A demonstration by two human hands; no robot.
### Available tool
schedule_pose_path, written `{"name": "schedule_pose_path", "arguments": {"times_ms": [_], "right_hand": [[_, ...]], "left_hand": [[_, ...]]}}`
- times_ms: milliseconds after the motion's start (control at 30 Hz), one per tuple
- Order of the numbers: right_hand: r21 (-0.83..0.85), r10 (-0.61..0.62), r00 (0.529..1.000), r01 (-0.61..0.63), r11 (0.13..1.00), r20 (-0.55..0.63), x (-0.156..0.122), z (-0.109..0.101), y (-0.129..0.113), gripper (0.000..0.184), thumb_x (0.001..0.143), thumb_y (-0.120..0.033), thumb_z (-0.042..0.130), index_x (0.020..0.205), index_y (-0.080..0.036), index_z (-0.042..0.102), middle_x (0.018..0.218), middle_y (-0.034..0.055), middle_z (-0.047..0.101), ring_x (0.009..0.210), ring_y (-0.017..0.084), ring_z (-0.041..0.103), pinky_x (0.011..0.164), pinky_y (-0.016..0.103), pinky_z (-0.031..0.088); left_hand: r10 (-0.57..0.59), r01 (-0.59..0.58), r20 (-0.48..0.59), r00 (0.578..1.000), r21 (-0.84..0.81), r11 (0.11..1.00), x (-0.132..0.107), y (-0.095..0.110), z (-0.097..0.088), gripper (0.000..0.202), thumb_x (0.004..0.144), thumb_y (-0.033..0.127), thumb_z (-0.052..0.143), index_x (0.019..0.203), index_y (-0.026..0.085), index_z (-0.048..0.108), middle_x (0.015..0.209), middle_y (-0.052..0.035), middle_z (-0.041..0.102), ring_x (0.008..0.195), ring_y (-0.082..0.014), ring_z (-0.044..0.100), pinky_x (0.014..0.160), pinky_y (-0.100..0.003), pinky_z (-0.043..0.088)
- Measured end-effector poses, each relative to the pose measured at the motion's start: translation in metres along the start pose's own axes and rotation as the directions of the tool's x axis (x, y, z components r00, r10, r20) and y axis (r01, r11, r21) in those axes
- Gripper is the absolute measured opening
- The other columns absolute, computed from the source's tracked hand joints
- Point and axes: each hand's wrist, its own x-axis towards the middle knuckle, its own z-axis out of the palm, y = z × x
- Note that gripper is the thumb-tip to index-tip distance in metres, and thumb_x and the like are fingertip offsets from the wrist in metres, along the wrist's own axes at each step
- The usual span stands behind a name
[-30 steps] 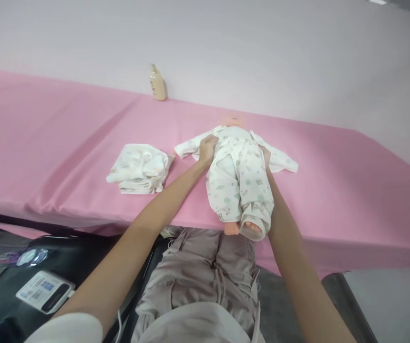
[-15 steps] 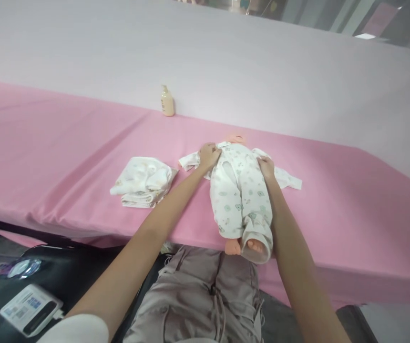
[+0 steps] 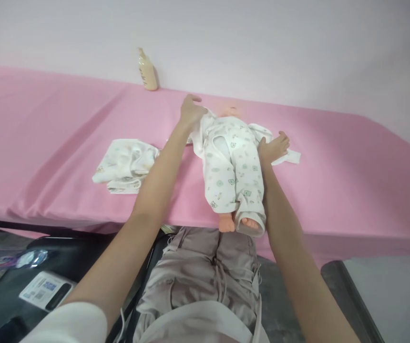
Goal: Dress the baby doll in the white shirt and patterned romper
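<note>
A baby doll [image 3: 251, 183] lies on its back with its feet towards me, dressed in a white shirt [image 3: 200, 128] and white printed trousers [image 3: 220, 183]. One foot sticks out bare; the other shows inside a wide trouser cuff. My left hand [image 3: 191, 112] is at the doll's upper side by the shirt, thumb and index finger apart, the thumb touching or close to the cloth. On the other side my right hand [image 3: 274, 147] has its fingers spread over the sleeve, its wrist beside the trousers. The doll's head is mostly hidden behind its body.
Folded white printed cloths [image 3: 126, 164] lie left of the doll on the pink table cover [image 3: 341, 190]. A cream pump bottle [image 3: 148, 71] stands at the wall. Below the table edge, a white device [image 3: 46, 290] and a plastic-wrapped item [image 3: 12, 259] rest on a black surface.
Both hands have let go of the trousers' waist. The left moved up towards the doll's shoulder, the right outwards over the sleeve. Shirt cloth now bulges out at the left. The view shifted.
</note>
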Motion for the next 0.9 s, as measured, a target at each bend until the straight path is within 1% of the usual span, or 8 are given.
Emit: {"name": "schedule_pose_path", "arguments": {"times_ms": [133,300,433,567,667,800,833,900], "right_hand": [[0.006,0.027,0.989,-0.029,1.0,0.145,0.002,0.003,0.006,0.024,0.079,-0.029,0.043,0.097,-0.017,0.054,0.105,0.0128,0.056,0.104,0.029,0.047,0.093,0.048,0.03],[0.037,0.075,0.981,-0.083,0.996,0.179,0.001,-0.002,0.004,0.022,0.082,-0.032,0.04,0.088,-0.02,0.057,0.087,0.0102,0.06,0.087,0.026,0.054,0.083,0.043,0.039],[0.03,0.095,0.989,-0.099,0.995,0.117,0.026,-0.012,-0.009,0.024,0.081,-0.032,0.04,0.088,-0.018,0.058,0.089,0.0145,0.06,0.093,0.03,0.055,0.085,0.049,0.039],[-0.066,-0.014,0.956,0.035,0.997,0.294,0.063,-0.025,-0.058,0.015,0.072,-0.025,0.056,0.081,-0.013,0.06,0.087,0.0194,0.06,0.097,0.036,0.055,0.083,0.055,0.04],[-0.043,-0.239,0.839,0.297,0.954,0.488,0.063,-0.036,-0.114,0.013,0.066,-0.022,0.064,0.073,-0.012,0.059,0.079,0.0176,0.06,0.091,0.034,0.058,0.08,0.05,0.044],[0.244,-0.35,0.426,0.284,0.927,0.834,0.033,-0.042,-0.168,0.012,0.069,-0.024,0.064,0.07,-0.015,0.057,0.062,0.0085,0.059,0.065,0.022,0.06,0.065,0.037,0.049],[0.284,-0.36,0.413,0.235,0.93,0.837,0.026,-0.039,-0.172,0.011,0.071,-0.025,0.061,0.072,-0.015,0.057,0.061,0.0073,0.059,0.062,0.02,0.059,0.062,0.035,0.049],[0.282,-0.353,0.542,0.212,0.936,0.763,0.019,-0.029,-0.17,0.009,0.074,-0.024,0.057,0.076,-0.015,0.057,0.065,0.0069,0.061,0.063,0.02,0.059,0.063,0.034,0.048]], "left_hand": [[-0.037,0.074,0.246,0.969,-0.143,0.987,-0.024,0.027,0.021,0.037,0.073,0.003,0.052,0.108,0.013,0.048,0.079,-0.0019,0.052,0.079,-0.0158,0.06,0.081,-0.041,0.045],[0.126,-0.054,0.405,0.906,-0.185,0.981,-0.056,0.016,0.062,0.02,0.064,-0.001,0.061,0.078,0.013,0.058,0.08,-0.0052,0.057,0.074,-0.0176,0.06,0.076,-0.037,0.049],[0.11,-0.021,0.493,0.863,-0.182,0.983,-0.058,0.011,0.059,0.013,0.066,0.005,0.062,0.076,0.013,0.061,0.084,-0.0092,0.06,0.068,-0.0186,0.06,0.065,-0.037,0.051],[0.115,-0.068,0.518,0.847,-0.108,0.992,-0.054,0.013,0.052,0.013,0.066,0.008,0.06,0.078,0.014,0.062,0.082,-0.0084,0.062,0.065,-0.0181,0.061,0.062,-0.035,0.051],[0.133,-0.153,0.557,0.82,-0.012,0.988,-0.053,0.013,0.052,0.013,0.067,0.011,0.06,0.079,0.015,0.062,0.081,-0.0048,0.064,0.062,-0.0144,0.06,0.07,-0.034,0.051],[0.192,-0.231,0.527,0.828,0.009,0.973,-0.052,0.012,0.05,0.013,0.069,0.012,0.056,0.08,0.015,0.062,0.084,-0.0048,0.064,0.077,-0.0156,0.06,0.079,-0.032,0.049],[0.186,-0.221,0.531,0.827,0.003,0.975,-0.052,0.012,0.049,0.014,0.069,0.011,0.055,0.08,0.015,0.062,0.084,-0.0053,0.064,0.079,-0.0162,0.06,0.077,-0.031,0.049],[0.144,-0.179,0.565,0.812,0.006,0.984,-0.054,0.013,0.048,0.016,0.068,0.011,0.053,0.081,0.015,0.063,0.082,-0.0057,0.064,0.076,-0.0163,0.06,0.07,-0.03,0.05]]}}
